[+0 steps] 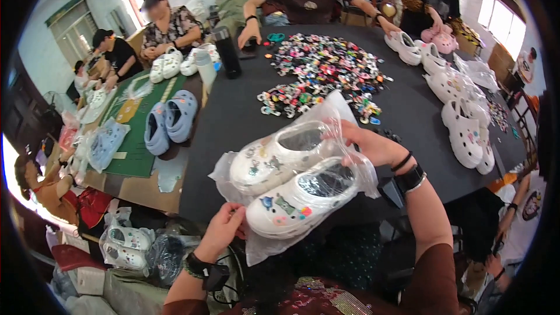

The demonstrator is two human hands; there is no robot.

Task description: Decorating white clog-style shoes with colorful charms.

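Observation:
A pair of white clogs [274, 217] with colourful charms on the toes lies in a clear plastic bag [221, 170], held over the near edge of the black table. My right hand [373, 146] is closed on the bag at the heel end, its fingers bunching the film above the shoe openings. At the toe of the nearer clog, my left hand [224, 230] pinches the bag's edge between thumb and fingers. Beyond the bag lies a wide heap of small colourful shoe charms [321, 61].
More white clogs [464, 134] line the table's right side. Blue clogs [169, 121] and a green mat [133, 157] are on the left table, near a dark bottle [226, 52]. Several people sit or stand around, one person's hands [249, 34] resting across the table. Bagged clogs [128, 245] lie lower left.

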